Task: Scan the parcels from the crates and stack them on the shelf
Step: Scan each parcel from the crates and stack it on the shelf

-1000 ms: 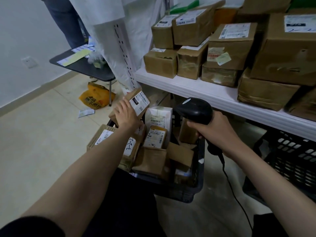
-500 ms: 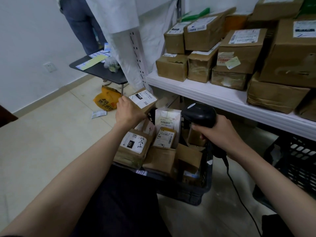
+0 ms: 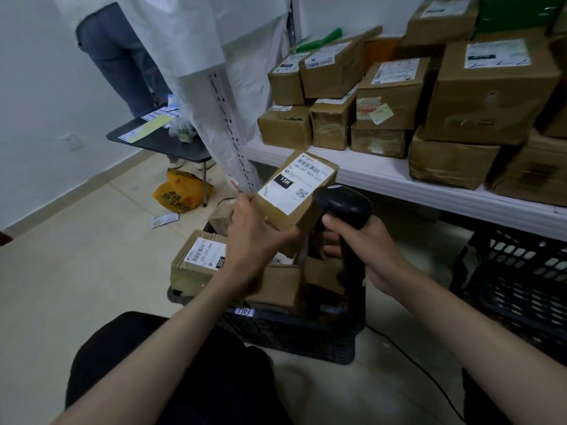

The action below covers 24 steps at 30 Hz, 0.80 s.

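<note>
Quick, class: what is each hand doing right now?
Left hand: grips the labelled parcel.
Right hand: grips the black scanner.

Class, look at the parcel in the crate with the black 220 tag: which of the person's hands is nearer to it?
Left. The left hand holds a raised parcel just above and right of the 220 parcel; the right hand grips the scanner farther right.
</note>
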Each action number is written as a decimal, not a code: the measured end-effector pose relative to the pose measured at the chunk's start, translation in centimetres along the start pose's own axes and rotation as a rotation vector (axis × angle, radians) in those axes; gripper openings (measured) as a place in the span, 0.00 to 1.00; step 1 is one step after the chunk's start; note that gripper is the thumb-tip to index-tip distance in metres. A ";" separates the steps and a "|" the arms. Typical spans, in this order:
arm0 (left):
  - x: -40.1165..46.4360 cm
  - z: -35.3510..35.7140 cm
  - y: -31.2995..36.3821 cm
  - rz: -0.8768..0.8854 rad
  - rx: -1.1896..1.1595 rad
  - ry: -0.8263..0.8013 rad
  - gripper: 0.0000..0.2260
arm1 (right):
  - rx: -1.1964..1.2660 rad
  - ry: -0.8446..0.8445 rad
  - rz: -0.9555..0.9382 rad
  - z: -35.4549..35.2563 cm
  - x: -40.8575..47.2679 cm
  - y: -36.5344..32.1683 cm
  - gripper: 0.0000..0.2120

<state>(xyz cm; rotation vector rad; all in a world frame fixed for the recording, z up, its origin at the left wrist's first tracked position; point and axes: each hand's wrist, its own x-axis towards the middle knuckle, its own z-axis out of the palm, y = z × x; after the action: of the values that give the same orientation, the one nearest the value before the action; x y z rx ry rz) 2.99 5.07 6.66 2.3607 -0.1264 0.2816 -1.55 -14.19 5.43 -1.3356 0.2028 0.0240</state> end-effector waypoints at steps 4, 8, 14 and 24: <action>-2.6 2.8 1.6 0.009 -0.106 -0.041 0.41 | 0.096 0.100 -0.038 0.0 -0.8 1.2 0.18; -3.8 4.0 2.1 0.000 -0.204 -0.105 0.38 | -0.047 0.266 -0.118 -1.0 -1.7 2.6 0.23; -2.6 3.6 0.6 -0.192 -0.480 -0.272 0.37 | -0.214 0.247 -0.180 -3.0 -2.6 3.6 0.19; -3.7 4.5 -1.5 -0.358 -0.773 -0.662 0.28 | -0.272 0.165 -0.180 -5.5 -4.4 3.6 0.18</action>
<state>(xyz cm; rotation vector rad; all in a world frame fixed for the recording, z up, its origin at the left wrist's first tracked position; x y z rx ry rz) 0.36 3.03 1.61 1.5747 -0.0968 -0.6278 -7.12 -18.24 1.46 -1.6241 0.2235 -0.2174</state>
